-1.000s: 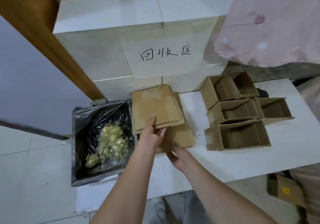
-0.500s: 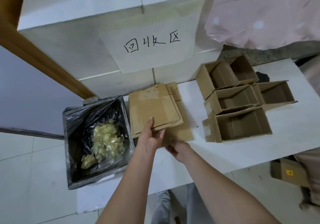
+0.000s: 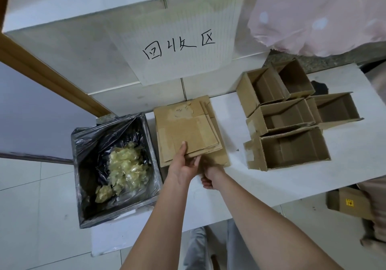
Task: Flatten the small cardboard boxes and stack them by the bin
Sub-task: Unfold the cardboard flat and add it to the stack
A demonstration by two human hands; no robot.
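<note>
A: Grip status?
B: My left hand pinches the near edge of the flat cardboard stack, thumb on top, squaring it beside the bin. My right hand curls under the near edge; can't tell what it holds.
A: Rest?
B: Five open boxes wait right, on the white worktop. Tiled floor, sign behind.

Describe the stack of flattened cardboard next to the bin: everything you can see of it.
The stack of flattened cardboard is plain brown corrugated board, several sheets lying flat on the white table, right beside the black-lined bin. The sheets sit slightly askew, edges fanned at the right and near sides. The top sheet shows torn patches where tape was pulled off. The left hand grips its near edge, thumb on top; the right hand touches the near edge from below.
</note>
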